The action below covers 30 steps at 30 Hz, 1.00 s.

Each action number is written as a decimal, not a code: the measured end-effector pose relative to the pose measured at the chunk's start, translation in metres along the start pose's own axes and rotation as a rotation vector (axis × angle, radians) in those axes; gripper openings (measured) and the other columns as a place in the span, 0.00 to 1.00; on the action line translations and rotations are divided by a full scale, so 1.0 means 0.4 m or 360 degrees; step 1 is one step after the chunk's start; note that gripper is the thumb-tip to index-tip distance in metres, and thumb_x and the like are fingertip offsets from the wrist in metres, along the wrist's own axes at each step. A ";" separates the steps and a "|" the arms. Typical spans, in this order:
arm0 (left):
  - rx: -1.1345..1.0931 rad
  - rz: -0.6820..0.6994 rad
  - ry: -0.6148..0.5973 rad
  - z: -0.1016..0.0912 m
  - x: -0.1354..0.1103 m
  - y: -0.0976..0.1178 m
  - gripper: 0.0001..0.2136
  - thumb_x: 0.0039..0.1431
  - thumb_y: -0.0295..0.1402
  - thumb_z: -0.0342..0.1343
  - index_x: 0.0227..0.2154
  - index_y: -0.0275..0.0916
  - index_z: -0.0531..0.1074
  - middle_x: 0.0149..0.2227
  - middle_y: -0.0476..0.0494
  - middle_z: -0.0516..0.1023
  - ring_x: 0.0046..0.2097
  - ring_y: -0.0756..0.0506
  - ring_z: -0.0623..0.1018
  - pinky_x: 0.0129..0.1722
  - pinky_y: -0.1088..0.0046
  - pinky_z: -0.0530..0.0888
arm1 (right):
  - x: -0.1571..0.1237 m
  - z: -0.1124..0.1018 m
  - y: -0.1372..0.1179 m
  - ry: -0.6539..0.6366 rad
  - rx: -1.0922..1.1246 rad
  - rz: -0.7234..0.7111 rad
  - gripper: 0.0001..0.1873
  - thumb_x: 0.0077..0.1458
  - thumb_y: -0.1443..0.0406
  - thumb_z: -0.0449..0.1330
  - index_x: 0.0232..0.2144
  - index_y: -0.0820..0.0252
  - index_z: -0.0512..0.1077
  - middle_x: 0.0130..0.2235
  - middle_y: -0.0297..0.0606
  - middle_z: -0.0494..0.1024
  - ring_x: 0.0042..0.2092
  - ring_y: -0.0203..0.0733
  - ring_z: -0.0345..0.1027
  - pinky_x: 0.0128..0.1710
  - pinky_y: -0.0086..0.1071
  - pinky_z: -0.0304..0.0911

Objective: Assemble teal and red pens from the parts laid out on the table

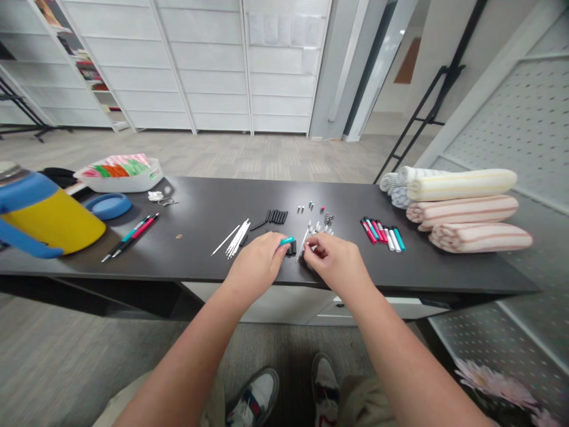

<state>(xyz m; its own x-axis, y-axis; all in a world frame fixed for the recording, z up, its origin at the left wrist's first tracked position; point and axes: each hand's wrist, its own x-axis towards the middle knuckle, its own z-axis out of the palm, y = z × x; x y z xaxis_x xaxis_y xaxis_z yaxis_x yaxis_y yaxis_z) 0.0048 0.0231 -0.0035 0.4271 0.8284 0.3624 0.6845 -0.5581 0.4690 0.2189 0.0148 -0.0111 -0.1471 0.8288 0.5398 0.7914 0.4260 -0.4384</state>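
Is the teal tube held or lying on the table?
Held: the left hand grips the teal tube, whose free end sticks out into view.

A short teal tube (287,241) lies nearly level in the left hand (258,258).

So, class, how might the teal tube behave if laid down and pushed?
The teal tube looks rounded, so it would probably roll. Being small and slim, it is likely light. Its straight outline in the left hand suggests stiffness.
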 end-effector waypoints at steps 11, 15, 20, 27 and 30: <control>0.0421 0.0059 -0.0044 0.007 -0.011 0.032 0.18 0.78 0.44 0.41 0.48 0.40 0.73 0.43 0.41 0.78 0.46 0.39 0.77 0.44 0.63 0.73 | -0.010 0.013 -0.004 0.0067 -0.0068 -0.0176 0.03 0.59 0.69 0.63 0.35 0.57 0.77 0.30 0.33 0.81 0.31 0.39 0.76 0.35 0.30 0.63; 0.0494 0.0068 -0.0061 0.009 -0.012 0.031 0.19 0.79 0.43 0.39 0.47 0.40 0.73 0.42 0.41 0.77 0.46 0.39 0.76 0.44 0.63 0.72 | -0.011 0.023 -0.003 0.0098 -0.0047 -0.0256 0.04 0.59 0.70 0.62 0.36 0.57 0.77 0.31 0.34 0.81 0.33 0.40 0.76 0.35 0.30 0.64; 0.0512 0.0090 -0.0041 0.010 -0.012 0.030 0.19 0.78 0.42 0.40 0.47 0.40 0.75 0.42 0.41 0.77 0.46 0.39 0.76 0.44 0.62 0.72 | -0.010 0.026 -0.003 0.0121 -0.0024 -0.0319 0.06 0.60 0.70 0.61 0.38 0.58 0.77 0.34 0.37 0.82 0.35 0.42 0.76 0.39 0.31 0.66; 0.0474 0.0124 0.0049 0.019 -0.020 0.023 0.17 0.77 0.41 0.44 0.48 0.40 0.77 0.41 0.40 0.79 0.47 0.39 0.78 0.46 0.62 0.74 | -0.008 0.021 -0.011 0.0103 -0.0141 -0.0338 0.05 0.63 0.71 0.60 0.37 0.58 0.75 0.33 0.38 0.79 0.35 0.43 0.73 0.38 0.33 0.66; 0.0447 0.0129 0.0102 0.023 -0.023 0.020 0.16 0.77 0.40 0.46 0.49 0.40 0.77 0.42 0.41 0.80 0.47 0.39 0.79 0.47 0.62 0.75 | -0.008 0.021 -0.012 0.0131 -0.0182 -0.0344 0.04 0.63 0.71 0.60 0.37 0.59 0.75 0.33 0.38 0.78 0.34 0.43 0.73 0.37 0.33 0.65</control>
<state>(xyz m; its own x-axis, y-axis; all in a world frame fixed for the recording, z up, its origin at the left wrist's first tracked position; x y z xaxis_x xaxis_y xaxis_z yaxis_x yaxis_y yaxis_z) 0.0118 0.0115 -0.0103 0.4550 0.7721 0.4437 0.7903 -0.5797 0.1983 0.2107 0.0131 -0.0170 -0.2751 0.6885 0.6710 0.8094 0.5426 -0.2249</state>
